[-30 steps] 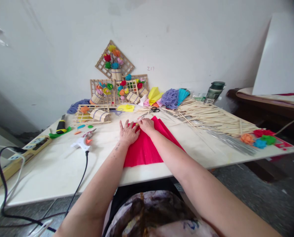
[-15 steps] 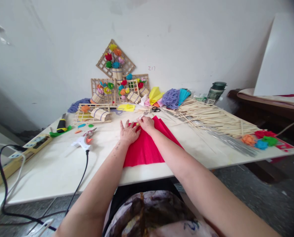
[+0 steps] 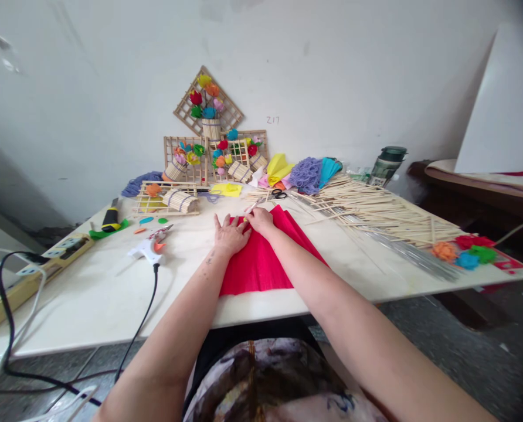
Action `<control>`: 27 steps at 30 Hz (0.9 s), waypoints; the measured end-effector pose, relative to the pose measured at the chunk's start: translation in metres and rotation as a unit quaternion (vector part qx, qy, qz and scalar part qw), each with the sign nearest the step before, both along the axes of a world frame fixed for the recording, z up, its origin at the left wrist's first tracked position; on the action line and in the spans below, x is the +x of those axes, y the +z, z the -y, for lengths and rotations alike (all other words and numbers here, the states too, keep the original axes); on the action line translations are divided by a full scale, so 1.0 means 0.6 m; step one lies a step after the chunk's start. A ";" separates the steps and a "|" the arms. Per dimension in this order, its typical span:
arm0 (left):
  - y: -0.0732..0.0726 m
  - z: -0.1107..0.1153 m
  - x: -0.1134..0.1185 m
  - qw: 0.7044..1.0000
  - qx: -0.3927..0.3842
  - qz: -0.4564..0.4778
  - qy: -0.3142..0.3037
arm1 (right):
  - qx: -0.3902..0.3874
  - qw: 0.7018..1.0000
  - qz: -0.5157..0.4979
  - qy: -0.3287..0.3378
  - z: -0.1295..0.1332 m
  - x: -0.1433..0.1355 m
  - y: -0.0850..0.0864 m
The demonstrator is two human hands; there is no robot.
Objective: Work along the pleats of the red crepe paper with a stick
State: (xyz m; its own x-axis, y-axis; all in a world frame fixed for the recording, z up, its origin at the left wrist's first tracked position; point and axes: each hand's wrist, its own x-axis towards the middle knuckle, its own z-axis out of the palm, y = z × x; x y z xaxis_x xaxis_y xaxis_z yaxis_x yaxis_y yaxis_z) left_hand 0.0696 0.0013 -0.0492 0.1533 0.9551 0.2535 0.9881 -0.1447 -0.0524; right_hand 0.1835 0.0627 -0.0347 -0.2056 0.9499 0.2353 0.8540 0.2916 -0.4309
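Observation:
A sheet of red crepe paper point(image 3: 261, 264) lies on the table in front of me. My left hand point(image 3: 232, 235) rests flat on its upper left part, fingers spread. Beside those fingertips is a small yellow piece point(image 3: 245, 220). My right hand point(image 3: 260, 221) is closed at the paper's top edge, gripping a slim, whitish, pen-like thing point(image 3: 253, 206). Its tip is too small to make out. Black-handled scissors point(image 3: 279, 194) lie just beyond the right hand.
A white glue gun point(image 3: 147, 252) with a black cord lies left, near a utility knife point(image 3: 111, 218) and a power strip point(image 3: 54, 264). Lattice frames with paper flowers point(image 3: 209, 105) stand at the wall. Wooden sticks point(image 3: 376, 211) and a bottle point(image 3: 389, 164) are right.
The camera view has shifted slightly. My right hand has moved very slightly left along the paper's top edge; my left hand stays flat on the paper.

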 end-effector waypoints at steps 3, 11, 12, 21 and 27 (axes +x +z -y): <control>0.000 0.000 0.001 1.000 0.002 0.004 0.000 | 0.004 1.000 0.010 0.006 0.000 -0.002 0.001; 0.001 0.001 0.003 1.000 -0.007 0.010 0.008 | -0.004 1.000 0.015 0.018 -0.002 -0.004 0.001; 0.001 0.001 0.003 1.000 -0.006 0.010 0.007 | -0.003 1.000 0.017 0.019 -0.002 -0.004 0.001; 0.004 0.004 0.005 1.000 -0.006 0.011 0.009 | -0.005 0.999 0.036 0.024 0.001 -0.007 0.004; 0.003 0.004 0.005 1.000 -0.001 0.008 0.003 | 0.007 0.999 0.031 0.020 0.000 -0.007 0.002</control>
